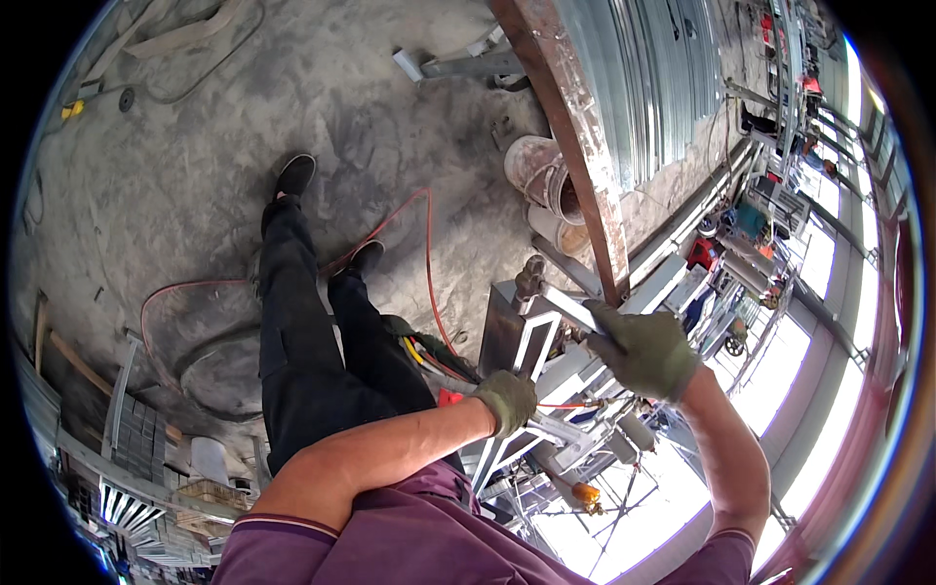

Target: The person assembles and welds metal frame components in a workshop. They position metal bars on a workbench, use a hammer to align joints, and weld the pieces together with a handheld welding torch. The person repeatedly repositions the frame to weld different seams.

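My right hand (645,353), in a green work glove, is closed round the dark grip of a hammer (567,305). The hammer's head lies over the top end of a light metal frame (529,343); whether they touch I cannot tell. Lower down, my left hand (509,402), gloved in green as well, has its fingers wrapped round the frame's lower part and hides some of it. A dark, flat-sided metal block (496,327) stands just left of the frame.
A red hose (429,244) loops over the concrete floor (195,175) by my legs. Dirty buckets (538,168) stand beside a rusty steel beam (575,117). Long metal strips (648,88) lie stacked beyond it. Metal bars and tools crowd the right side.
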Demonstrator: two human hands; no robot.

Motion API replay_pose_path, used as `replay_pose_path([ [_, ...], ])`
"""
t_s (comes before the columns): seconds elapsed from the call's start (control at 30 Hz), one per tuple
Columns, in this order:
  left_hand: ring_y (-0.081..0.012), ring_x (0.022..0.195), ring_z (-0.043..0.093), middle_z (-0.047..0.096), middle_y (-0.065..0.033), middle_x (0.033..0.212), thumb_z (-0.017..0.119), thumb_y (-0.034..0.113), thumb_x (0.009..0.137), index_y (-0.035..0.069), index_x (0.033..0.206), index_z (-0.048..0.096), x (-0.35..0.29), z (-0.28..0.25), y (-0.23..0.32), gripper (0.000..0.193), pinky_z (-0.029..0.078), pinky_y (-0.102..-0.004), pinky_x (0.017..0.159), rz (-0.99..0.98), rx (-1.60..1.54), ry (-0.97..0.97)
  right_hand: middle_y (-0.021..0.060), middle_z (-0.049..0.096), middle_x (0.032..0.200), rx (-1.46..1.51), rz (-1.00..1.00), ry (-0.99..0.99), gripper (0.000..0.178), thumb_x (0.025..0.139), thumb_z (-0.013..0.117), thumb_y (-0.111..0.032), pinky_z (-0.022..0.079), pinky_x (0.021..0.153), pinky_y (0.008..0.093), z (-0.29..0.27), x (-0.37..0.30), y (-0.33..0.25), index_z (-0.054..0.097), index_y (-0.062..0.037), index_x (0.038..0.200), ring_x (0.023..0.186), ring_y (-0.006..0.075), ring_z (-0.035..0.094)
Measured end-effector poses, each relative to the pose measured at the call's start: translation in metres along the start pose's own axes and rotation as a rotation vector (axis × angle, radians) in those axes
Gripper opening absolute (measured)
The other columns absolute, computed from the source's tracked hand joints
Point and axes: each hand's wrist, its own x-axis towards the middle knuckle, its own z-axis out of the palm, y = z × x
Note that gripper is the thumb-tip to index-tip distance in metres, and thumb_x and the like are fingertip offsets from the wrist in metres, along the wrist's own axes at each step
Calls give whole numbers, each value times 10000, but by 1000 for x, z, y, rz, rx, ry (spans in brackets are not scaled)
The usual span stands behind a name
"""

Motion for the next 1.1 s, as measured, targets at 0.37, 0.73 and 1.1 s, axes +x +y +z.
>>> replay_pose_path([
  [0.37, -282, 1012, 761, 790, -92, 1051, 686, 185, 902, 57, 1084, 820, -3, -3, -4, 260, 608, -432, 712, 39, 69, 91, 202, 738, 783, 50, 11, 39, 454, 1085, 604, -355, 614, 694, 531, 6, -10, 11, 570, -122, 1473, 705, 386, 763],
  [0.73, -306, 1087, 713, 749, -119, 1152, 722, 247, 823, 35, 1095, 788, 3, 3, -3, 351, 601, -452, 807, 23, 36, 25, 175, 754, 798, 178, -18, 153, 431, 1076, 622, -368, 601, 687, 497, 12, -15, 15, 636, -99, 1413, 727, 386, 759],
  [1.1, -308, 1104, 728, 752, -137, 1184, 750, 305, 825, 26, 1133, 777, 2, 1, -6, 417, 607, -440, 844, 49, 52, 6, 157, 747, 828, 138, 7, 45, 482, 1088, 553, -388, 566, 736, 528, -6, 19, 7, 546, -116, 1486, 785, 383, 751],
])
